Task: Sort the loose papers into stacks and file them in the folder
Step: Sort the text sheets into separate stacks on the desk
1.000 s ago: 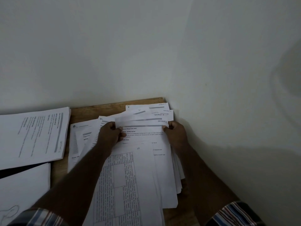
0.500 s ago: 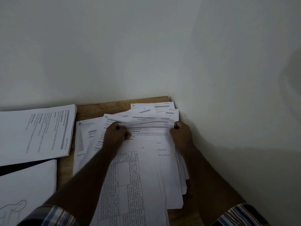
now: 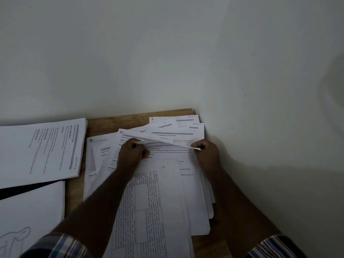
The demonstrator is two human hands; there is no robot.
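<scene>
Wooden table (image 3: 104,121), set into a corner of pale walls (image 3: 167,53).
Loose papers (image 3: 167,192): fanned pile on the right half of the table, reaching from the far edge to the near edge; handwritten marks "S1", "S5", "Section 3", "Section 4", "Section 5" on the corners of several sheets.
Top sheet near the viewer: printed grid (image 3: 147,211), marked "S5".
Left hand (image 3: 130,155): closed, pinching the left edge of 1 sheet (image 3: 160,139) marked "Section 3".
Right hand (image 3: 206,151): closed, pinching the right corner of the same sheet; sheet lifted off the pile and bowed between the 2 hands.
Stack (image 3: 41,151): far left, printed text turned sideways, marked "Section 5", apart from the pile.
Drawing sheet (image 3: 31,216): near left, line sketch at its near edge.
Striped sleeves (image 3: 61,246): at both near corners.
Folder: cannot tell where.
</scene>
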